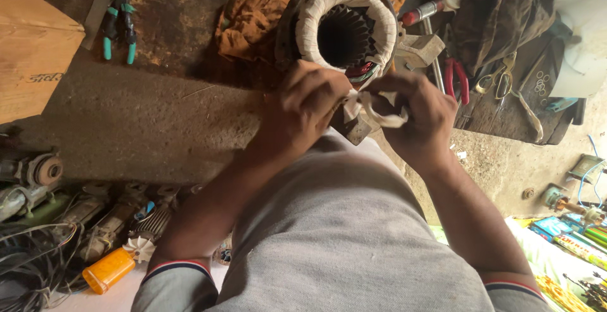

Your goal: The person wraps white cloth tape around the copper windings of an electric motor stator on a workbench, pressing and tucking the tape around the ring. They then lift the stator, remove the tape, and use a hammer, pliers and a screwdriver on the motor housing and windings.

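far left: cardboard box (35, 46) on the surface (126, 122); below it, old motor parts (38, 179) and an orange bottle (109, 269) on the floor
upper left: green-handled pliers (120, 24) lying flat on the surface, well apart from the hands
centre: motor stator (344, 27) sits on an orange-brown rag (259, 15), bore facing the camera, winding wrapped in white tape
left hand (303, 103): fingers closed, pinching the white cloth strip (376, 110) just below the stator's near edge
right hand (420, 113): closed on the other end of the strip; hands nearly touching, strip bunched between them
handling: strip looks soft, light, limp – hold by the ends and keep it taut. Stator looks heavy and stiff, steel core; I'd grip the outer shell, not the wrapped windings or the coloured wires (361, 70), which look easy to damage
right: red-handled pliers (456, 78) and scissors (499, 81) on the surface, near the right hand
far right: colourful boxes (569, 236) down on the floor
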